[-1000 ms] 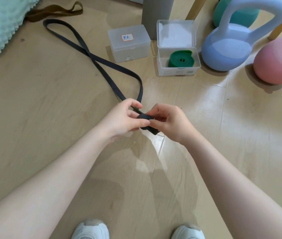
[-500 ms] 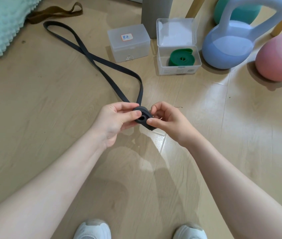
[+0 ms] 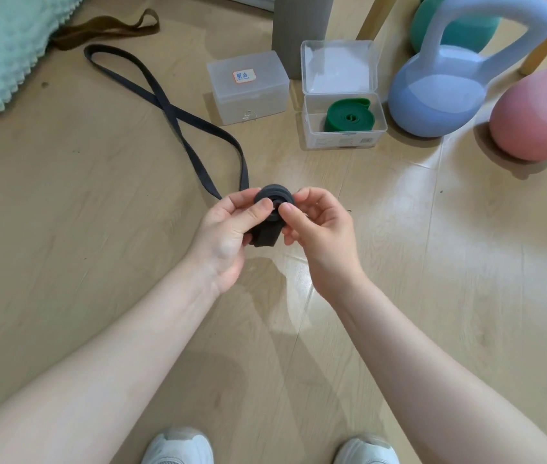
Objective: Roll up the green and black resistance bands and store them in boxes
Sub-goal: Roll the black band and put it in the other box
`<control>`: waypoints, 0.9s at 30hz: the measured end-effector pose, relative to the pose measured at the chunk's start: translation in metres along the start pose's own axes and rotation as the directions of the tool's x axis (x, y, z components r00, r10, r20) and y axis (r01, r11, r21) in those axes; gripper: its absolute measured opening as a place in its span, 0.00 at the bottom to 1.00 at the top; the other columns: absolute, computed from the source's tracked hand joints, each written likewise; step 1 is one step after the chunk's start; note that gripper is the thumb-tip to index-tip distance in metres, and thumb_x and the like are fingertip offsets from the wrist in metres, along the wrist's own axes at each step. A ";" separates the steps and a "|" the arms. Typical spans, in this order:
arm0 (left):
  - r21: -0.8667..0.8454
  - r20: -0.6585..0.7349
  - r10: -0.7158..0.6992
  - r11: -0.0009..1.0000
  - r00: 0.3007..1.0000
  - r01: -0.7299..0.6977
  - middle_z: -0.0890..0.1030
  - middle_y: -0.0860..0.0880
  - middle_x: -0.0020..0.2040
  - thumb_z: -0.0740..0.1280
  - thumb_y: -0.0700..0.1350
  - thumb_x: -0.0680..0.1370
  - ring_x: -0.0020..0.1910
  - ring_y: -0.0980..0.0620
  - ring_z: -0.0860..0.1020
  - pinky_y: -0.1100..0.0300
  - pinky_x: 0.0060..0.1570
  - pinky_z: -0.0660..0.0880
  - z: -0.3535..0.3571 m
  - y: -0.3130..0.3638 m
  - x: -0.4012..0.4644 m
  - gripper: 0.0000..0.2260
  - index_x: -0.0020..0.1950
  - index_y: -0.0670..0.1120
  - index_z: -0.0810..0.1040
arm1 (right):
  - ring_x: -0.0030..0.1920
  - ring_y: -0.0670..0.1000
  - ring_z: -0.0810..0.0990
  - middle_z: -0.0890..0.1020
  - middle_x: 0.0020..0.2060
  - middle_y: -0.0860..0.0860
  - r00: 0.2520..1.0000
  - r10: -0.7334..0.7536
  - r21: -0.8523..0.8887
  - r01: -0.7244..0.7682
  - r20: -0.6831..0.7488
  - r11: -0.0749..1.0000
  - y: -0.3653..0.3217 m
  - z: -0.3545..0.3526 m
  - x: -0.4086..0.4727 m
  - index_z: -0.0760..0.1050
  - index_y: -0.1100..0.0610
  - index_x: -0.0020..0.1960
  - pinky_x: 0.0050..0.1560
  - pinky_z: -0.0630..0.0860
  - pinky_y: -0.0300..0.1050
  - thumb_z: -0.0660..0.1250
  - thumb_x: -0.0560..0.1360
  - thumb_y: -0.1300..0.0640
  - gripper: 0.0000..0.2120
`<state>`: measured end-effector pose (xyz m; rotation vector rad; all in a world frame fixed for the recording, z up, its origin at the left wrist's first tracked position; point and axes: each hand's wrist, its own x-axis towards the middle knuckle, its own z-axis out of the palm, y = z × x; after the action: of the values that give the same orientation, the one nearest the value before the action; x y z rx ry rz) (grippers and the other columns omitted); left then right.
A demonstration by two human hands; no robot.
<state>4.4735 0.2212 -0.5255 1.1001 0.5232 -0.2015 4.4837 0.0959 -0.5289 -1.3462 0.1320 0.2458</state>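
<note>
The black resistance band (image 3: 178,113) trails across the wooden floor in a crossed loop toward the upper left. Its near end is wound into a small roll (image 3: 273,195) held above the floor. My left hand (image 3: 228,229) pinches the roll from the left and my right hand (image 3: 318,229) pinches it from the right, thumbs on its face. The green band (image 3: 347,117) lies rolled inside an open clear box (image 3: 342,139). A closed clear box (image 3: 248,92) with a small label stands left of it.
A blue kettlebell (image 3: 439,92), a pink one (image 3: 539,118) and a teal one (image 3: 456,25) crowd the upper right beside wooden legs. A mint foam roller (image 3: 4,45) and a brown strap (image 3: 108,26) lie at the upper left. A grey post (image 3: 302,28) stands behind the boxes. My white shoes (image 3: 178,447) show below.
The roll has grown thicker and turned upright to face me. Both hands have turned it, drawing more of the band in; the floor loop has shortened slightly.
</note>
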 end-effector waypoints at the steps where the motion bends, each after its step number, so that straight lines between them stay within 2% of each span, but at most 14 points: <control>1: 0.060 0.020 -0.005 0.998 1.000 0.004 0.82 0.50 0.43 0.70 0.43 0.67 0.45 0.52 0.78 0.54 0.55 0.70 -0.002 0.000 0.000 0.10 0.46 0.48 0.75 | 0.26 0.46 0.73 0.77 0.34 0.53 1.000 0.015 -0.020 -0.015 0.008 1.000 -0.001 -0.004 0.001 0.72 0.59 0.44 0.29 0.72 0.38 0.67 0.72 0.69 0.07; 5: 0.371 0.142 -0.025 0.928 0.990 -0.030 0.80 0.48 0.42 0.71 0.36 0.70 0.45 0.51 0.78 0.54 0.53 0.72 -0.011 0.005 0.000 0.10 0.44 0.46 0.73 | 0.26 0.46 0.74 0.78 0.32 0.54 0.994 0.056 -0.177 -0.039 0.091 0.983 -0.009 -0.023 0.002 0.73 0.60 0.40 0.28 0.74 0.38 0.68 0.71 0.70 0.08; 8: 0.567 0.241 -0.091 0.821 0.966 -0.064 0.82 0.51 0.42 0.71 0.38 0.70 0.43 0.54 0.80 0.60 0.51 0.74 -0.015 0.015 -0.001 0.11 0.50 0.47 0.75 | 0.26 0.47 0.74 0.78 0.32 0.56 0.974 0.075 -0.325 -0.001 0.213 0.946 -0.014 -0.034 0.003 0.72 0.60 0.38 0.28 0.73 0.38 0.68 0.71 0.71 0.09; 11: 0.695 0.303 -0.156 0.711 0.940 -0.106 0.83 0.52 0.44 0.72 0.41 0.70 0.44 0.57 0.81 0.64 0.49 0.76 -0.011 0.021 -0.002 0.12 0.52 0.48 0.79 | 0.27 0.46 0.74 0.78 0.32 0.55 0.946 0.087 -0.520 0.094 0.313 0.849 -0.017 -0.038 0.004 0.73 0.56 0.37 0.30 0.71 0.37 0.69 0.70 0.70 0.11; 14: 0.801 0.292 -0.143 0.577 0.946 -0.160 0.84 0.50 0.45 0.74 0.39 0.68 0.44 0.54 0.82 0.59 0.53 0.77 -0.005 0.017 -0.004 0.09 0.47 0.46 0.81 | 0.26 0.43 0.77 0.78 0.28 0.47 0.936 0.073 -0.670 0.191 0.346 0.717 -0.015 -0.036 0.004 0.72 0.50 0.35 0.30 0.70 0.34 0.70 0.70 0.66 0.14; 16: 0.788 0.256 -0.107 0.598 0.961 -0.143 0.84 0.48 0.44 0.74 0.38 0.68 0.45 0.51 0.82 0.56 0.54 0.77 -0.005 0.012 -0.005 0.09 0.46 0.45 0.81 | 0.31 0.48 0.79 0.78 0.30 0.44 0.933 0.040 -0.704 0.241 0.357 0.668 -0.014 -0.035 0.003 0.70 0.45 0.35 0.33 0.73 0.38 0.71 0.70 0.63 0.15; 20: 0.720 0.201 -0.048 0.684 0.978 -0.115 0.84 0.45 0.42 0.74 0.36 0.68 0.43 0.48 0.82 0.54 0.53 0.78 -0.010 0.010 -0.006 0.08 0.44 0.45 0.80 | 0.47 0.43 0.73 0.79 0.43 0.41 0.912 0.049 -0.771 0.314 0.407 0.554 -0.014 -0.036 0.007 0.70 0.45 0.42 0.51 0.66 0.37 0.70 0.71 0.56 0.11; 22: 0.720 0.186 0.002 0.680 0.982 -0.138 0.84 0.45 0.41 0.75 0.36 0.66 0.41 0.50 0.81 0.53 0.51 0.77 -0.011 0.011 -0.005 0.09 0.42 0.46 0.79 | 0.54 0.44 0.75 0.80 0.49 0.43 0.908 0.070 -0.729 0.283 0.412 0.623 -0.011 -0.039 0.010 0.69 0.46 0.45 0.58 0.67 0.40 0.71 0.71 0.59 0.12; 24: 0.734 0.202 0.013 0.660 0.979 -0.160 0.84 0.44 0.41 0.75 0.36 0.66 0.40 0.50 0.81 0.53 0.50 0.77 -0.011 0.013 -0.005 0.09 0.42 0.46 0.79 | 0.54 0.45 0.78 0.80 0.48 0.45 0.906 0.083 -0.675 0.245 0.415 0.696 -0.008 -0.042 0.010 0.69 0.45 0.44 0.61 0.71 0.43 0.71 0.70 0.62 0.15; 26: 0.747 0.212 0.005 0.644 0.977 -0.165 0.84 0.44 0.42 0.75 0.36 0.67 0.41 0.50 0.81 0.53 0.50 0.77 -0.013 0.013 -0.006 0.08 0.42 0.45 0.79 | 0.50 0.46 0.79 0.81 0.47 0.47 0.902 0.061 -0.681 0.277 0.427 0.678 -0.003 -0.045 0.010 0.70 0.47 0.44 0.59 0.72 0.42 0.72 0.70 0.62 0.14; 27: 0.749 0.212 0.006 0.641 0.977 -0.166 0.84 0.44 0.41 0.75 0.36 0.67 0.40 0.51 0.80 0.54 0.50 0.76 -0.013 0.012 -0.006 0.08 0.42 0.45 0.79 | 0.48 0.46 0.78 0.81 0.47 0.48 0.897 0.050 -0.691 0.302 0.440 0.656 -0.001 -0.046 0.010 0.70 0.49 0.45 0.57 0.71 0.39 0.72 0.70 0.62 0.13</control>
<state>4.4688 0.2379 -0.5175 1.9222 0.1875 -0.4711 4.4955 0.0521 -0.5401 -2.0883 -0.5031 0.5048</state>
